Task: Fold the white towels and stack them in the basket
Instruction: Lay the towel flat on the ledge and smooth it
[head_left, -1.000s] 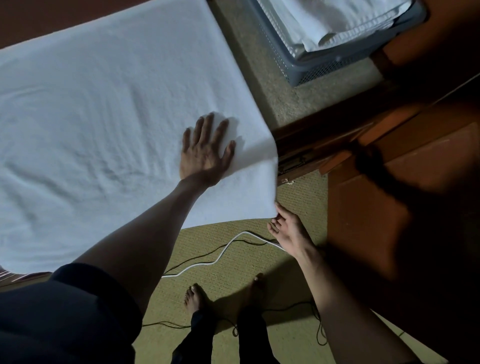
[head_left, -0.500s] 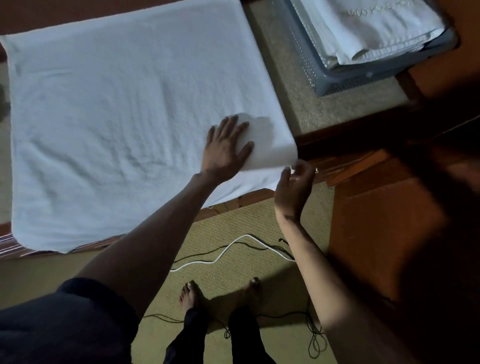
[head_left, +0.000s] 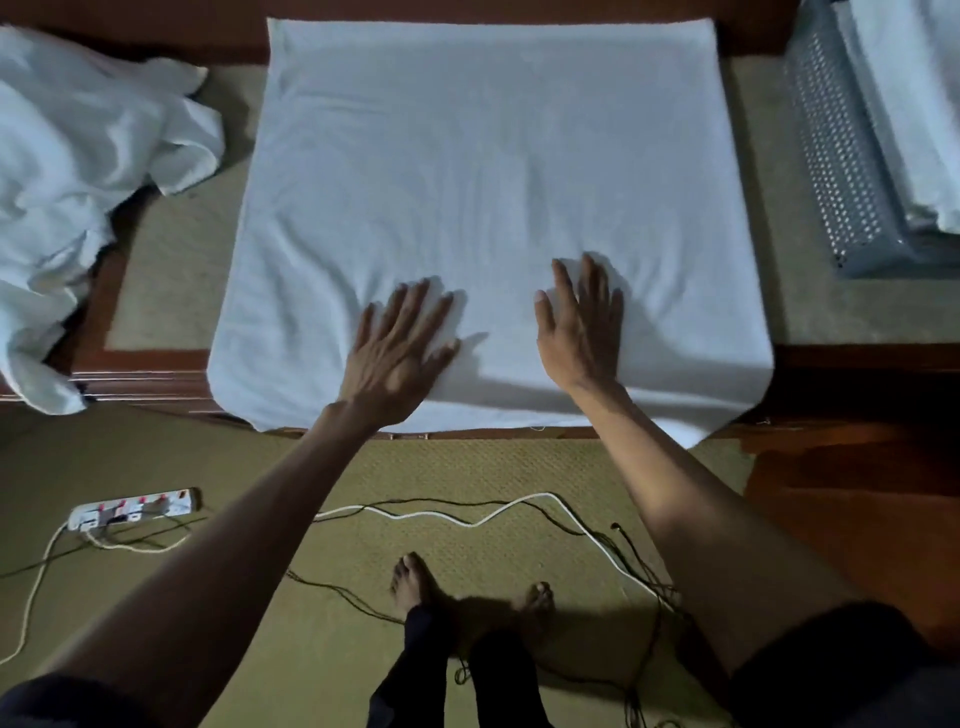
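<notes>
Squarely on one towel, left hand, right hand, one basket nearby

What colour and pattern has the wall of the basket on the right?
Grey basket, with rows of small holes; head view.

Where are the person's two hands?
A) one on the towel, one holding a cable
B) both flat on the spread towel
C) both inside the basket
B: the left hand and the right hand lie flat, fingers straight, on the towel.
</notes>
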